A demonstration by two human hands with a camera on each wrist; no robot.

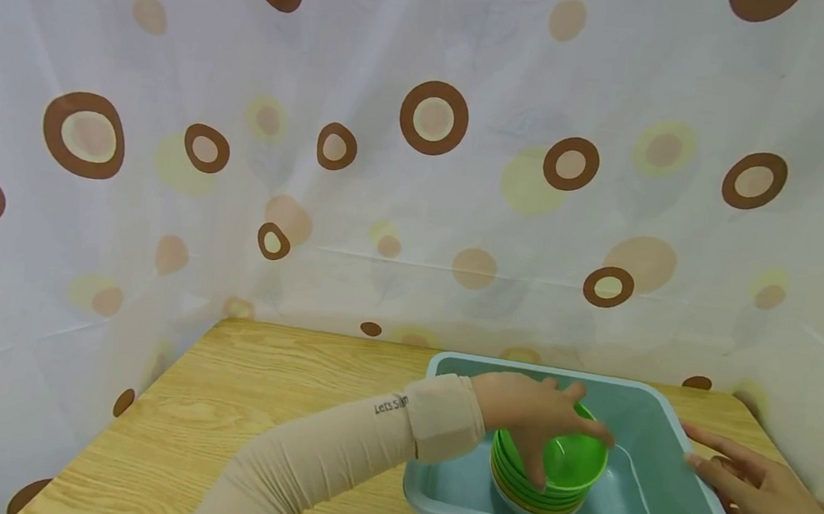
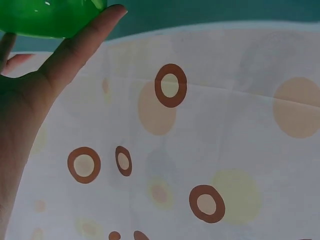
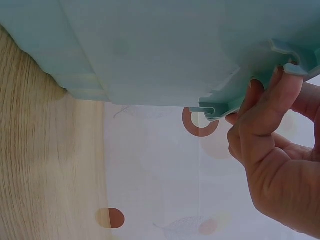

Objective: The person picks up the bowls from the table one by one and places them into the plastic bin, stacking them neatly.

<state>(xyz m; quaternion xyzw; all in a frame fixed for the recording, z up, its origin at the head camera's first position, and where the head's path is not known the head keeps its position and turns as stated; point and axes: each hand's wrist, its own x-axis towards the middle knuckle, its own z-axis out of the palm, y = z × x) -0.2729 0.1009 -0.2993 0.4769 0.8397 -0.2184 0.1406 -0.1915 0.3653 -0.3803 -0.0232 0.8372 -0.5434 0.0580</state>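
Note:
A light blue plastic basin [image 1: 682, 486] stands on the table, with a nested stack of bowls inside it. The top bowl [image 1: 581, 467] is bright green; green, yellow and white rims show below it. Over this stack is my left hand [image 1: 533, 414], its fingers and thumb spread across the top bowl. In the left wrist view, an extended digit [image 2: 82, 45] lies along the green bowl's edge. My right hand [image 1: 771, 496] grips the basin's right rim, thumb on top. From the right wrist view, its curled fingers [image 3: 270, 115] reach under that rim.
The wood-grain table [image 1: 255, 391] extends left of the basin. A pale curtain [image 1: 357, 201] with brown and beige circles hangs behind it and along the left side. A beige sleeve [image 1: 339, 450] covers the left forearm.

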